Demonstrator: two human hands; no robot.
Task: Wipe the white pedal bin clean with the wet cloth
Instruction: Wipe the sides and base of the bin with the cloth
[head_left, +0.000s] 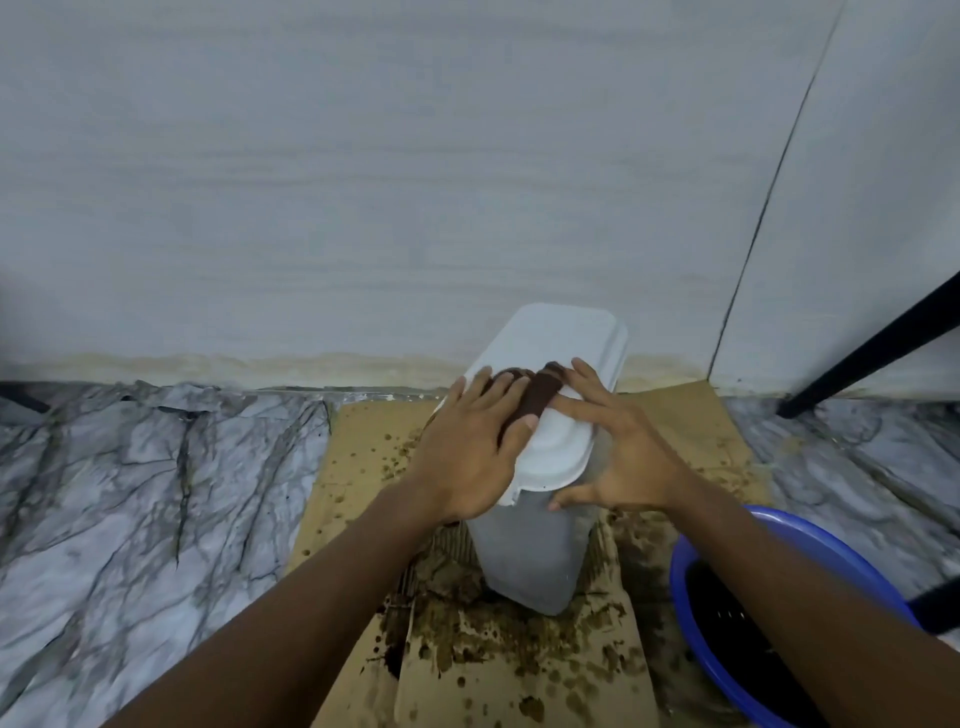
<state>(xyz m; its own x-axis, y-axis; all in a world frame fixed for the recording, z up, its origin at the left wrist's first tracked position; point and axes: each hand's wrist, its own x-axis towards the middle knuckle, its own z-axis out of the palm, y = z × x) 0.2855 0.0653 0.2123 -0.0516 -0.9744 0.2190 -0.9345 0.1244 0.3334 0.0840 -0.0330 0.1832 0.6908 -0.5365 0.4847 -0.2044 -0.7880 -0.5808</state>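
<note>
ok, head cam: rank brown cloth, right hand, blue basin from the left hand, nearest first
1. brown cloth: under the left hand, on the bin lid.
2. right hand: on the lid's right side.
3. blue basin: low down, lower right.

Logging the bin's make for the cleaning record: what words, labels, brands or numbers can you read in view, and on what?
None can be read.
The white pedal bin shows no label on its lid or front; the blue basin and the cardboard show none either, only stains.
The left hand, right hand and cloth cover part of the lid; whatever lies under them is hidden.
</note>
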